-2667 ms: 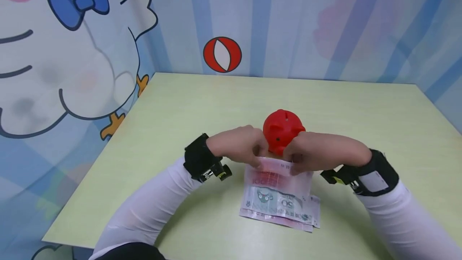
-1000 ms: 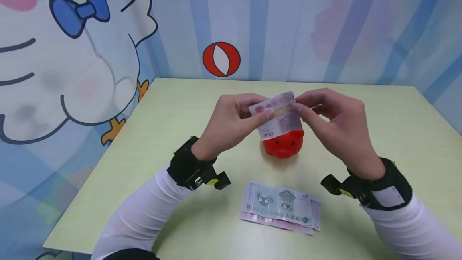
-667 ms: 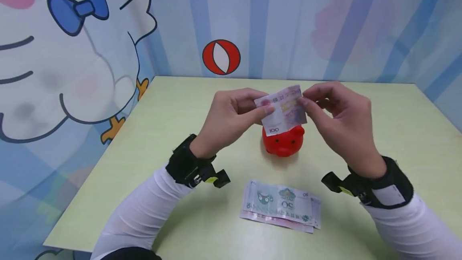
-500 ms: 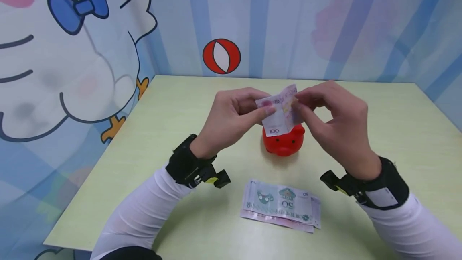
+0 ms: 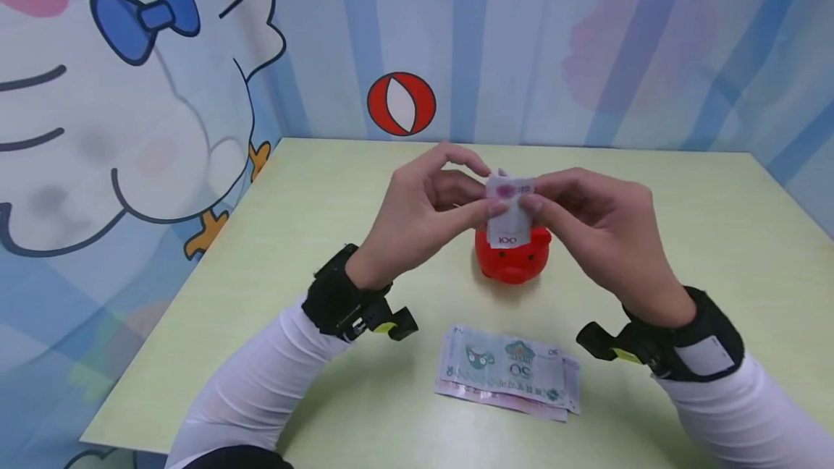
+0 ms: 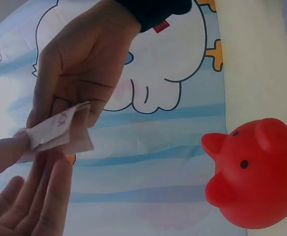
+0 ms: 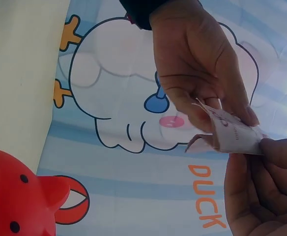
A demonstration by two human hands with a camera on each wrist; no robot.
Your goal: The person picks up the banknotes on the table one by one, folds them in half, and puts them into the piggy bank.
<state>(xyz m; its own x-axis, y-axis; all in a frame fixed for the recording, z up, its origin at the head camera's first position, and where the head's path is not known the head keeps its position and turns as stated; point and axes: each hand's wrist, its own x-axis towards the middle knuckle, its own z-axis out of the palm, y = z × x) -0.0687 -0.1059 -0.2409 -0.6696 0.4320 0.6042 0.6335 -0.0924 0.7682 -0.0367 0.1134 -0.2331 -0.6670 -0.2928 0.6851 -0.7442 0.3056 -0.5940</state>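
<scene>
A pinkish 100 banknote (image 5: 511,229), folded narrow, is held up over the table. My left hand (image 5: 417,219) pinches its left edge between thumb and fingers. On the opposite edge, my right hand (image 5: 602,237) pinches it too, the thumbtips almost meeting. Both wrist views show folded layers of the banknote (image 6: 60,129) standing slightly apart. Behind and below it sits a red pig-shaped bank (image 5: 511,263), its top partly hidden in the head view. The pig's face, ears and eyes show plainly in the left wrist view.
Several banknotes (image 5: 504,371) lie in a loose stack nearer the person, a green 50 on top and a pink one under it. The pale table (image 5: 339,194) meets a cartoon-printed backdrop (image 5: 521,42) at the back and left.
The pink banknote was lifted off the stack and raised before the pig bank. It was spread wider half a second ago; the right hand has brought its side inward, folding it narrower.
</scene>
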